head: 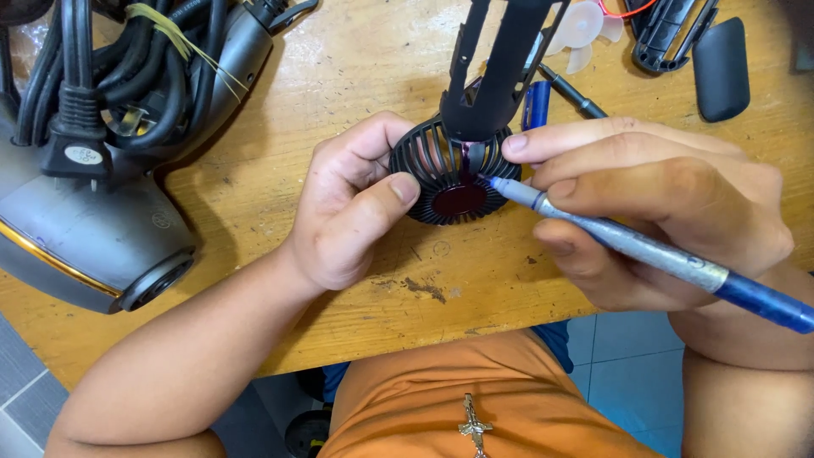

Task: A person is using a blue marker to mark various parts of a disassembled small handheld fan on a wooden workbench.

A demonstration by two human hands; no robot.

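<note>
Biggest risk I see here: that blue tool (644, 253) slipping. Its tip is poked in between the thin ribs of the round black fan grille (454, 182), right by the dark red hub, and those ribs look flimsy. Push too hard or at a bad angle and a rib could snap, or the tip skids off across the wooden table (356, 76). The tall black handle shell (496, 68) sticks up from the grille and looks top-heavy, so if the grip loosens the whole thing could tip over.

The grille sits on the table near its front edge, right between both hands. The left hand (352, 208) has its fingers curled closed around the grille's left rim, thumb pressed against the side, so it's braced. The right hand (653, 212) is closed around the blue tool like a pen, index finger stretched out and touching the grille's upper right edge.

Grey hair dryer (102, 229) with its black cord sits well off to the left.
</note>
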